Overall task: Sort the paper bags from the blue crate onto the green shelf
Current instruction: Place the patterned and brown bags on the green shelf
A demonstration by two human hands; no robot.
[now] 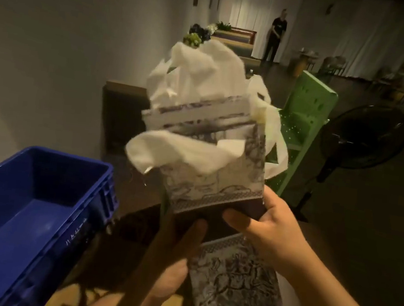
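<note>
Both grips, left hand (172, 270) and right hand (270, 226), pinch the paper bags (213, 179).

Blue crate (26, 208) & green shelf (303, 119) on dark floor (363, 234)

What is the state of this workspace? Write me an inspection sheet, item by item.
Surface: dark floor; no table seen.
Job's things: printed paper bags with white tissue held up in a bunch; another patterned bag lower, by the hands. Blue plastic crate at left, its visible inside empty. Green perforated metal shelf behind the bags.
Clutter: black floor fan at right.
Grippers: left hand and right hand both grip the bags' dark base.
Cables: nothing seen.
Surroundings: dim room; person in black standing far back; flowers along the wall.
</note>
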